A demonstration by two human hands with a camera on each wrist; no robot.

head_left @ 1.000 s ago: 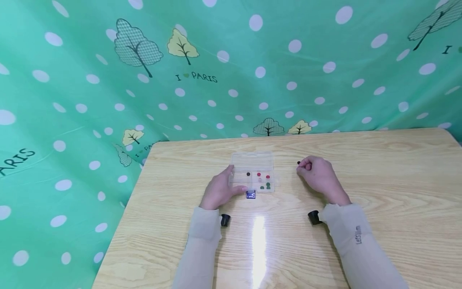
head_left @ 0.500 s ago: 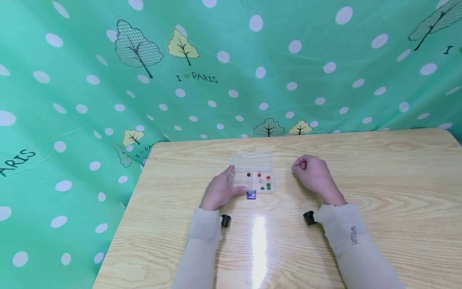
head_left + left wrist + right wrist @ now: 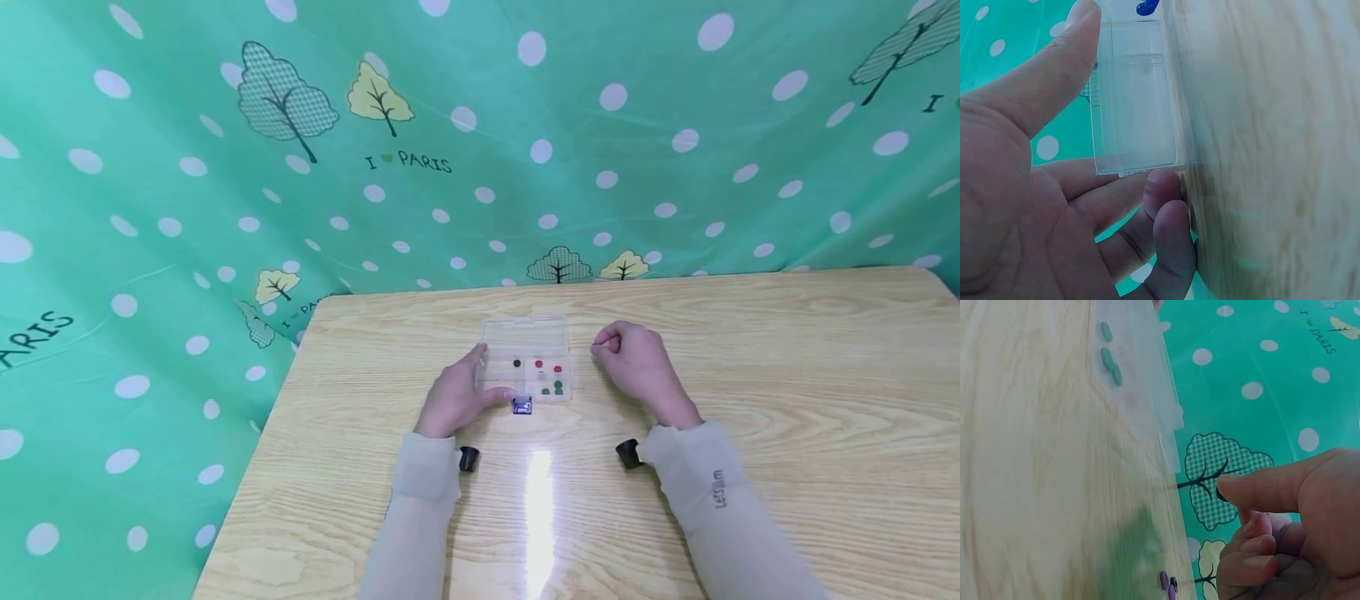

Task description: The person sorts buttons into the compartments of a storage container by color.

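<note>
A clear plastic compartment box (image 3: 525, 336) lies on the table with its lid folded back. My left hand (image 3: 453, 400) holds its left end, thumb along the front edge and fingers at the side and back. One black disc (image 3: 517, 363) lies in the left part of the box. Red discs (image 3: 538, 364) and green discs (image 3: 558, 385) sit in the right part. Just right of the box, above the table, my right hand (image 3: 633, 367) pinches a small black disc (image 3: 1220, 495) between thumb and index finger. In the head view those fingers hide it.
A blue label (image 3: 522, 406) sits at the box's front edge. Purple discs (image 3: 1164, 580) and a black disc (image 3: 1174, 582) lie on the table by the right hand. Behind the table hangs a green dotted curtain (image 3: 480, 167).
My right hand has moved left, closer to the box, with the black disc between its fingertips. The left hand and the box have stayed in place.
</note>
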